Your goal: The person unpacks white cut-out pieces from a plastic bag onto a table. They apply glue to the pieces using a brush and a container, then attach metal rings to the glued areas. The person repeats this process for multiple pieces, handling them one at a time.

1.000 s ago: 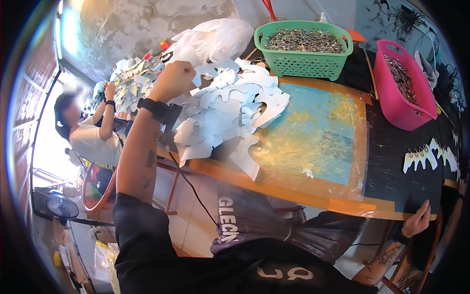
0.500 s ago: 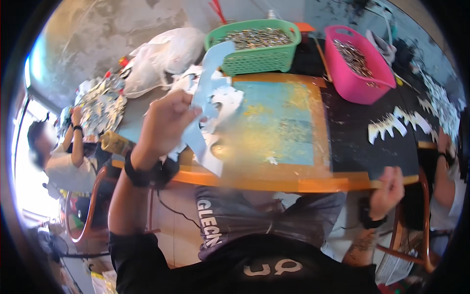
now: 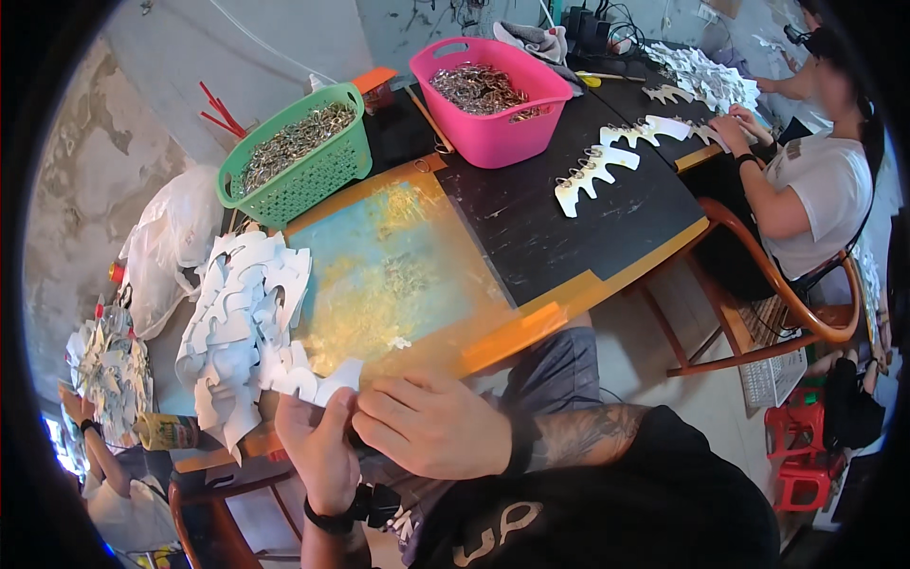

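Observation:
My left hand (image 3: pixel 322 455) pinches the end of a white cut-out card strip (image 3: pixel 327 382) with a scalloped edge, low over the table's near edge. Right beside it, my right hand (image 3: pixel 436 422) is closed, its fingertips against the left thumb and the strip's end. Whatever those fingertips hold is hidden. Just beyond the strip, a heap of similar white card cut-outs (image 3: pixel 237 318) overlaps the left side of a work mat (image 3: pixel 379 275), which is blue, smeared with yellow and edged in orange tape.
A green basket (image 3: pixel 303 156) and a pink basket (image 3: pixel 493 123), both full of small metal pieces, stand at the back. White toothed strips with rings (image 3: pixel 597 175) lie right. A white plastic bag (image 3: pixel 175 247) sits left. Co-workers sit on both sides, near a wooden chair (image 3: pixel 758 275).
My left hand has come down from above the mat with the card piece. My right hand has moved in from the table's right edge to meet it. The view has turned right.

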### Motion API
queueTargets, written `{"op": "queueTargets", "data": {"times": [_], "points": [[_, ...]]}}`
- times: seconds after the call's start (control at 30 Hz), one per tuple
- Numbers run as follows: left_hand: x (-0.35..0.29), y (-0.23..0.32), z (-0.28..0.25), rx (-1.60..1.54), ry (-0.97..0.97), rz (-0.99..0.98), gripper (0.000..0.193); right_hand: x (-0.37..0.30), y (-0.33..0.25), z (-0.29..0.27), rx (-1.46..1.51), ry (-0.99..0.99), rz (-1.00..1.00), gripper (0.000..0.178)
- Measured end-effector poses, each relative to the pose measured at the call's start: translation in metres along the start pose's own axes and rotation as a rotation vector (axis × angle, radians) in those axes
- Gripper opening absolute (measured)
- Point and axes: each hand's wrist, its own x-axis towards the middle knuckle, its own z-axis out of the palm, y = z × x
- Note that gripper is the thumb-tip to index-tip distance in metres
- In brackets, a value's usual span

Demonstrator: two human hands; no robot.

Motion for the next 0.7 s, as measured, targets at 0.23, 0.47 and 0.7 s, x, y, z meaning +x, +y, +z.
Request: {"op": "queueTargets", "data": {"times": [0.23,0.47,0.7], "points": [[0.002,0.015,-0.056,0.465,0.05,0.132,0.013,0.01,0.027,-0.039,0.323,0.104,0.077,0.019],[0.025,0.013,-0.044,0.186,-0.265,0.37,0.079,0.032,0.038,-0.062,0.381,-0.218,0.046,0.017],[0.036,0.002,-0.055,0.204,-0.373,-0.102,0.052,0.046,0.077,-0.044,0.515,-0.378,0.646,0.015]]}}
